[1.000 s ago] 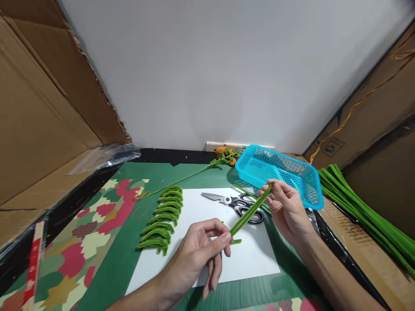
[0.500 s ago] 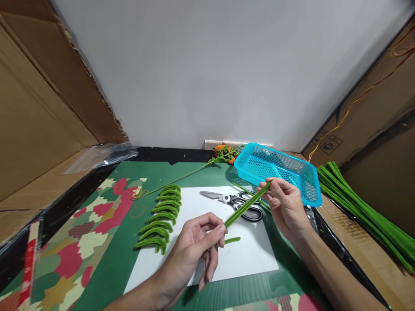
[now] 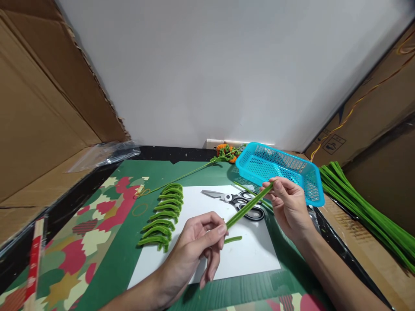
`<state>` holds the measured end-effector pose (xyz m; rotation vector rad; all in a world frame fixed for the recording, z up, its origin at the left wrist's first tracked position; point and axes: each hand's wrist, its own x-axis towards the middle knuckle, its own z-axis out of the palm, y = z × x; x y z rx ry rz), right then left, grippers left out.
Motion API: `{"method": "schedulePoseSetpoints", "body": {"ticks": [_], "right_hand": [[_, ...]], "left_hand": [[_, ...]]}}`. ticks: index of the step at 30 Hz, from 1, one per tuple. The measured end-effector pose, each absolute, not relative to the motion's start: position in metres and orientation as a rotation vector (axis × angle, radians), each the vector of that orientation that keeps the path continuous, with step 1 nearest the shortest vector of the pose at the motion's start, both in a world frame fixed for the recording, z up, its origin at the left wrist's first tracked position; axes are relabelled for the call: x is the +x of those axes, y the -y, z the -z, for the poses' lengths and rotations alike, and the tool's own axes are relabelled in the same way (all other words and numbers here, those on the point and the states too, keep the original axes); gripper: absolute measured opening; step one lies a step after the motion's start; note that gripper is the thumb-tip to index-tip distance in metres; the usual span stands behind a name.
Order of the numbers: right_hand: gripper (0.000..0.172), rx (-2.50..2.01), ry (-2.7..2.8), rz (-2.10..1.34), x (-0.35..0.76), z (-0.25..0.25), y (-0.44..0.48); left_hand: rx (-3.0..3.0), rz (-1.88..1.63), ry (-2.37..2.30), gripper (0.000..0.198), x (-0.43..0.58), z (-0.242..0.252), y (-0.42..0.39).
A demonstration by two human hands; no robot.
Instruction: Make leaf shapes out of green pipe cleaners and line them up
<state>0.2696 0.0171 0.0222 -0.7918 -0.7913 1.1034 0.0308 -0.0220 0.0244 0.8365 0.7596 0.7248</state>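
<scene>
A folded green pipe cleaner (image 3: 249,206) is held slanted above the white sheet (image 3: 207,259). My left hand (image 3: 197,247) pinches its lower end between thumb and forefinger. Its upper end is pinched by my right hand (image 3: 288,206). A short green piece (image 3: 232,239) lies on the sheet just below the left fingertips. To the left, a row of several bent green pipe-cleaner pieces (image 3: 164,214) runs along the sheet's edge. Black-handled scissors (image 3: 236,200) lie at the sheet's far side.
A turquoise plastic basket (image 3: 303,170) stands tilted at the back right. A bundle of long green pipe cleaners (image 3: 366,211) lies on cardboard at the right. An orange-flowered green stem (image 3: 207,165) lies at the back. Rubber bands (image 3: 139,210) rest on the patterned mat. Cardboard walls stand on both sides.
The held pipe cleaner's lower end has drawn a little away from the short piece on the sheet. Both hands keep their pinch and have barely shifted.
</scene>
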Motion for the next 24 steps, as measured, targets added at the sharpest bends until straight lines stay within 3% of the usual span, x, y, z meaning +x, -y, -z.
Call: {"method": "schedulePoseSetpoints", "body": {"ticks": [16, 24], "right_hand": [[0.012, -0.852, 1.169, -1.061, 0.275, -0.025, -0.009], [0.022, -1.101, 1.753, -1.348, 0.255, -0.028, 0.007]], "left_hand": [[1.085, -1.066, -0.989, 0.038, 0.025, -0.019, 0.017], [1.207, -1.075, -1.116, 0.032, 0.021, -0.012, 0.014]]}}
